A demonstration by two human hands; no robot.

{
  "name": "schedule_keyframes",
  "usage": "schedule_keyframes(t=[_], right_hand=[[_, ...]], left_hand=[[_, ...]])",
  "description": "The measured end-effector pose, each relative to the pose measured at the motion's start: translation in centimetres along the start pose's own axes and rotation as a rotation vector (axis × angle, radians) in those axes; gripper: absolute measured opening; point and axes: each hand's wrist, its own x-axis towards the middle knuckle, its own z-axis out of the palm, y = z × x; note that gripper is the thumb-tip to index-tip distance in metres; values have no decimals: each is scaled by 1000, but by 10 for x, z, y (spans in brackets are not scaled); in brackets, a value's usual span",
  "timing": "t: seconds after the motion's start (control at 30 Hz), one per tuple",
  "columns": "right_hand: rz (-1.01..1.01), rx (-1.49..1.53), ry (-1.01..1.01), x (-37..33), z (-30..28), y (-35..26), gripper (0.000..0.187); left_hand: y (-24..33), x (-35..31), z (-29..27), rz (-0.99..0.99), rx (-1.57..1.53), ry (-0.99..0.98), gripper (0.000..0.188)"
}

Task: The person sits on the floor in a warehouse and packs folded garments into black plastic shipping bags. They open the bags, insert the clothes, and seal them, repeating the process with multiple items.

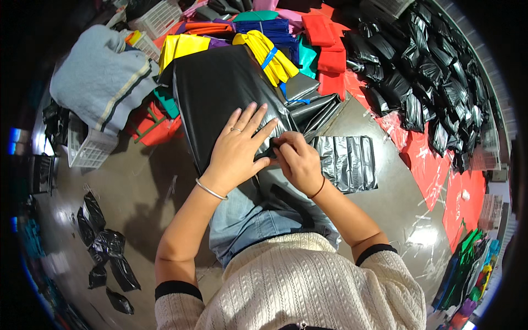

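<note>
A large black plastic sheet (212,93), smooth and folded, lies across my lap and reaches away from me. My left hand (239,144) rests flat on it with fingers stretched out. At the sheet's right edge, my right hand (300,164) is closed in a pinch on a bit of black plastic; the fingertips are partly hidden. Just right of that hand, a flat, creased black plastic packet (347,164) lies on the floor. Beyond the sheet sits a folded yellow bundle (269,58) tied with a blue band.
Many black plastic packets (418,77) are heaped at the far right on red sheets (423,165). Folded coloured bundles (324,47) stand at the back. A grey cloth (99,74) drapes over a white crate (88,146) at left. Loose black packets (108,245) lie at lower left.
</note>
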Motion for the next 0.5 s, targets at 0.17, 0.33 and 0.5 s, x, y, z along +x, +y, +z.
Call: schedule_keyframes(t=[0.17, 0.33, 0.5], right_hand=[[-16, 97, -111, 3, -16, 1, 7], [192, -98, -327, 2, -43, -28, 27], [225, 67, 277, -2, -75, -14, 68]], left_hand=[[1, -5, 16, 32, 8, 55, 65], [1, -12, 19, -6, -4, 19, 69], [1, -10, 18, -18, -26, 1, 72]])
